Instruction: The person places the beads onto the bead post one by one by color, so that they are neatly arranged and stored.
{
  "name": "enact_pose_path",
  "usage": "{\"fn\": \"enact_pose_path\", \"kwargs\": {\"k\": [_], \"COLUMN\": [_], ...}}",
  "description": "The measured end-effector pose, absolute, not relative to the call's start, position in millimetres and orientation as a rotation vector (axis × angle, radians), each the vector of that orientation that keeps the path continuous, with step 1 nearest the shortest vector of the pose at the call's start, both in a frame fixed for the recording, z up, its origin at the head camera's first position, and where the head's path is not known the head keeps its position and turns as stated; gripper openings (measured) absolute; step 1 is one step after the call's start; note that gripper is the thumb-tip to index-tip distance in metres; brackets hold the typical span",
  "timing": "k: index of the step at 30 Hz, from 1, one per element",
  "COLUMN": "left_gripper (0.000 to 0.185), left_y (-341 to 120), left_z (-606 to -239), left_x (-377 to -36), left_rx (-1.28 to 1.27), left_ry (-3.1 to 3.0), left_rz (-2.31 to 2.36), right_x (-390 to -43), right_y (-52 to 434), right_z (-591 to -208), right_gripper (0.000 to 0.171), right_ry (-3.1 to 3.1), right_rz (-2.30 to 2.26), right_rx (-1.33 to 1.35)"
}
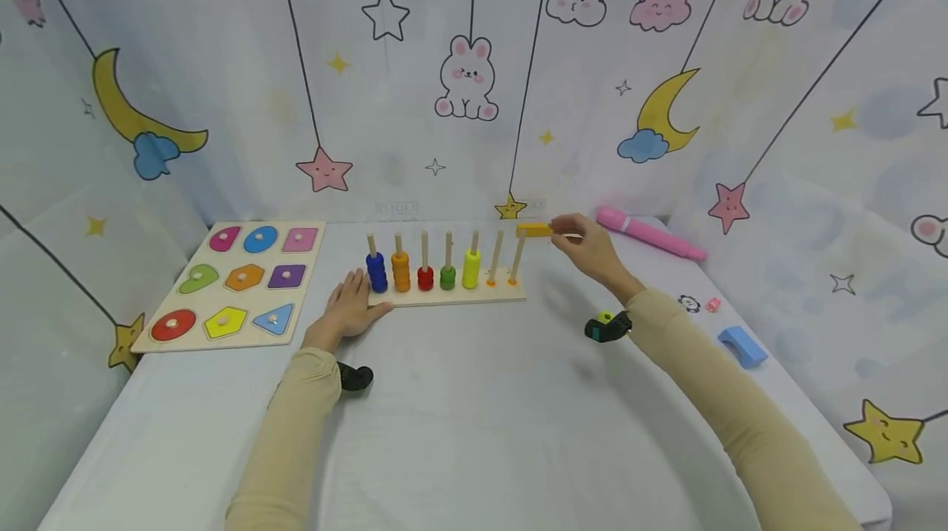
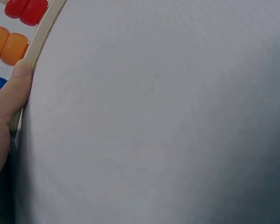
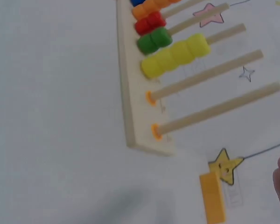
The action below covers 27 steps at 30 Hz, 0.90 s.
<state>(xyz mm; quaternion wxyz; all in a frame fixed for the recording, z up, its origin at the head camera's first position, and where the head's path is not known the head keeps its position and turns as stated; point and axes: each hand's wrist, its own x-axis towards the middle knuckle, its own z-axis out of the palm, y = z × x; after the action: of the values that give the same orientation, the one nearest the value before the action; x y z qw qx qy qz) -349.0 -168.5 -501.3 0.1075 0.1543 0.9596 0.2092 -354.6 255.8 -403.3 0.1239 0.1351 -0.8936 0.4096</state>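
A wooden peg board [image 1: 452, 295] carries upright pegs with blue beads [image 1: 376, 272], orange beads [image 1: 401, 272], red beads [image 1: 425, 278], green beads [image 1: 448, 277] and yellow beads [image 1: 471, 269]; the two rightmost pegs have no stack. My left hand [image 1: 350, 307] rests at the board's left end with its fingers extended, and its thumb [image 2: 21, 81] lies along the front edge. To the right of the board my right hand [image 1: 588, 247] is raised, fingers loosely bent, nothing visible between them. Its fingertips overlap the end of an orange-yellow block [image 1: 535, 230] in the head view; the right wrist view shows them apart.
A shape puzzle board [image 1: 244, 276] lies at the left. A lime bead [image 1: 606, 317] sits beneath my right wrist. Farther right are a pink stick [image 1: 652, 235], a blue arch block [image 1: 743, 347] and two small pieces. Printed cloth walls surround the white table [image 1: 474, 432].
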Motion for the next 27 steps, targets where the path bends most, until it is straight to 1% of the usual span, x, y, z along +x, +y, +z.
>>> {"fn": "enact_pose_path", "kwargs": {"k": [5, 11, 13, 18, 23, 26, 27], "left_gripper": [0.087, 0.085, 0.084, 0.087, 0.087, 0.092, 0.096], "left_y": [-169, -169, -169, -171, -169, -169, -169], "left_z": [-501, -503, -506, -515, -508, -501, -501], "left_x": [-347, -347, -349, -356, -351, -346, -344], "left_rx": [0.455, 0.459, 0.46, 0.468, 0.463, 0.461, 0.472], "left_ry": [2.823, 2.814, 2.818, 2.816, 2.82, 2.812, 2.815], "left_rz": [0.614, 0.615, 0.601, 0.598, 0.627, 0.67, 0.705], "right_x": [-333, -299, -289, -269, -261, -260, -259], "right_y": [297, 336, 343, 351, 353, 350, 350], "right_z": [-422, -457, -467, -479, -487, -488, -488], "right_gripper": [0.035, 0.031, 0.031, 0.037, 0.04, 0.038, 0.037], "right_ry": [-2.725, -2.819, -2.827, -2.847, -2.884, -2.894, -2.896], "right_rz": [1.197, 1.2, 1.197, 1.205, 1.132, 1.101, 1.091], "right_rx": [0.38, 0.381, 0.377, 0.393, 0.439, 0.41, 0.401]}}
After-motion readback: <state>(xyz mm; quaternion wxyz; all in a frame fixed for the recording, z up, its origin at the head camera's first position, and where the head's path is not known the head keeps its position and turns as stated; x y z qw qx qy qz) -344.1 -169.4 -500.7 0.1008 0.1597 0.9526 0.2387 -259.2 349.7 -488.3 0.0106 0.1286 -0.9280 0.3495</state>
